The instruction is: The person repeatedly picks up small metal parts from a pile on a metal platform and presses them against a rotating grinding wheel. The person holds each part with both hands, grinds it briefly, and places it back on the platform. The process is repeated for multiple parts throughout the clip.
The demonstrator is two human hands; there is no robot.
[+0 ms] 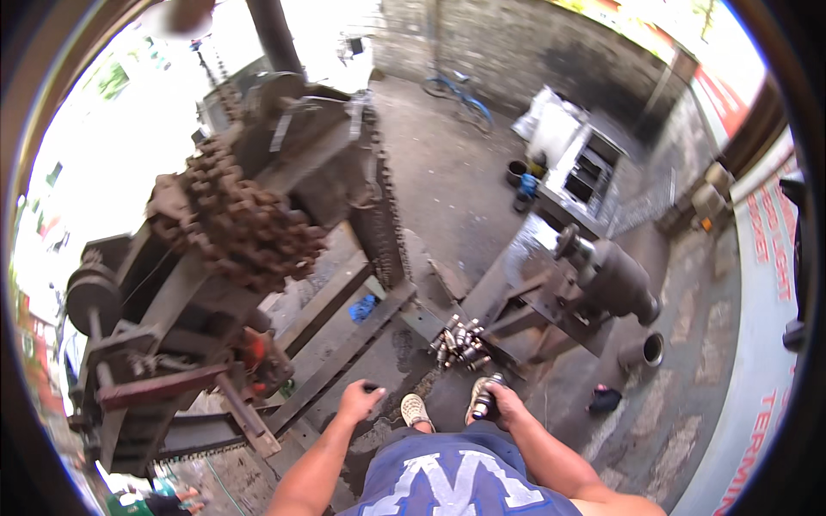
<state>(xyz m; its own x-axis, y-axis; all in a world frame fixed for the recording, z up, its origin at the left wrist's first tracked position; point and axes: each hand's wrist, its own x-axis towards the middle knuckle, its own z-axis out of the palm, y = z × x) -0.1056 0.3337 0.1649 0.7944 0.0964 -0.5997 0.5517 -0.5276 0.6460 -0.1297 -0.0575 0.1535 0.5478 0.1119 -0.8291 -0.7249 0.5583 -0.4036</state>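
Observation:
My right hand (pixel 509 404) is wrapped round a short cylindrical metal part (pixel 487 397), dark along its body with shiny bands, held upright over my right shoe. To the left, my left hand (pixel 358 402) is closed in front of my body. A small dark piece (pixel 371 387) shows at its fingertips, too small to name. On the ground just ahead of my feet lies a heap of similar metal cylinders (pixel 462 342), several of them shiny and jumbled together.
A tall steel frame with a rusty chain bundle (pixel 232 215) rises at left. At right stands a machine with a bulky cylindrical housing (pixel 615 279), near a pipe piece (pixel 642 351) and a dark cloth (pixel 604 398). Steel beams (pixel 344 344) cross the ground. A bicycle (pixel 460 99) leans by the far wall.

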